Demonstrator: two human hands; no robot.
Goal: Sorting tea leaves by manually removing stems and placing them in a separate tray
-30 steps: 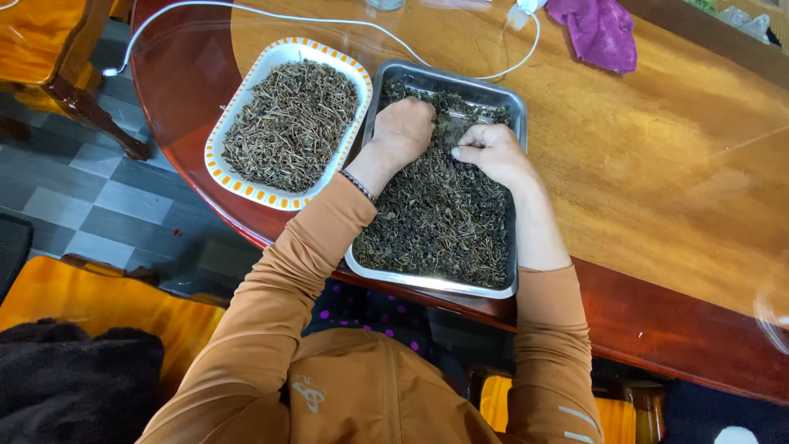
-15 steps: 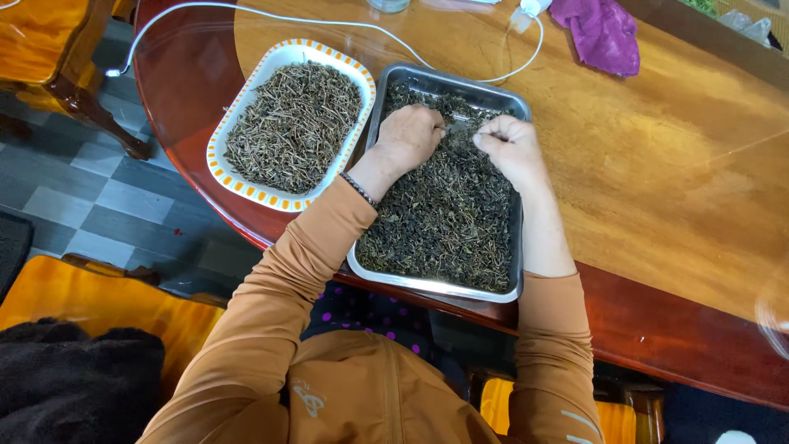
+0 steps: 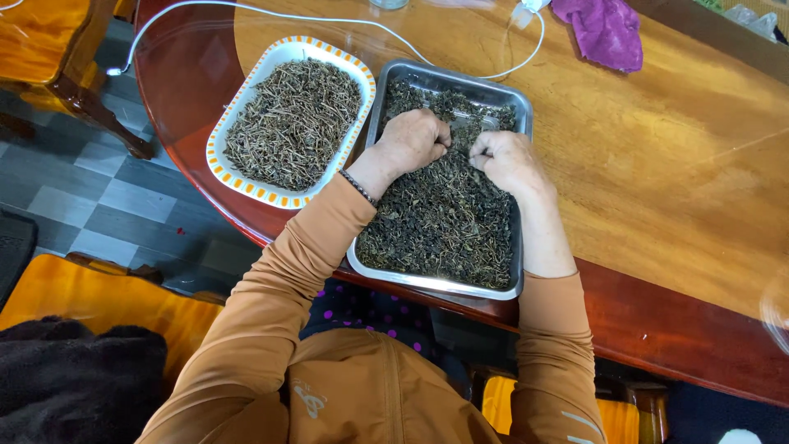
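A rectangular metal tray full of dark dried leaves sits at the near edge of the wooden table. My left hand rests in the leaves at the tray's far half, fingers curled down into them. My right hand is close beside it, fingers pinched on a bit of the leaves. To the left stands a white oblong dish with an orange-patterned rim, holding a heap of thin dried stems. Both arms wear orange-brown sleeves, and a bead bracelet circles my left wrist.
A white cable loops across the far side of the table. A purple cloth lies at the back right. A wooden chair with an orange cushion stands at the far left, another orange cushion near left, over grey floor tiles.
Both hands have shifted slightly within the tray and drawn closer together, fingers working in the leaves. The trays have not moved.
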